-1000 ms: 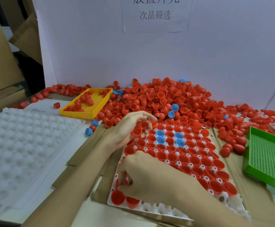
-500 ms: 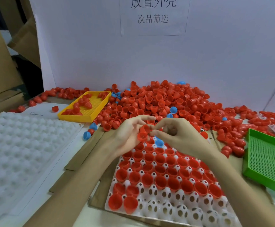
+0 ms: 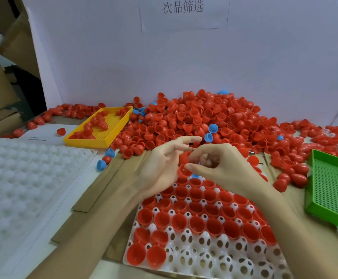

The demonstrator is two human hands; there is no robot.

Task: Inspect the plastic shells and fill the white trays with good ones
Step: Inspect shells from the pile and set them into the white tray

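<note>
A white tray [image 3: 210, 260] with round holes lies in front of me, most of its cells holding red shells open side up; its near rows are bare. Above its far end my left hand [image 3: 160, 168] and my right hand [image 3: 220, 168] meet. Between them is a red shell [image 3: 184, 171]: my right hand pinches its rim with thumb and forefinger, while my left hand's palm and thumb cradle it, fingers stretched out. A large heap of red shells [image 3: 194, 121] with a few blue ones lies behind.
A yellow tray [image 3: 101, 135] with several red shells sits at the back left. A green mesh tray [image 3: 333, 190] stands on the right. A white foam tray [image 3: 23, 184] lies on the left. Blue shells [image 3: 101, 165] are loose near the cardboard.
My right hand rose from the tray's near left corner to meet my left hand above the far end. Both now hold one red shell between them. The camera tilted slightly.
</note>
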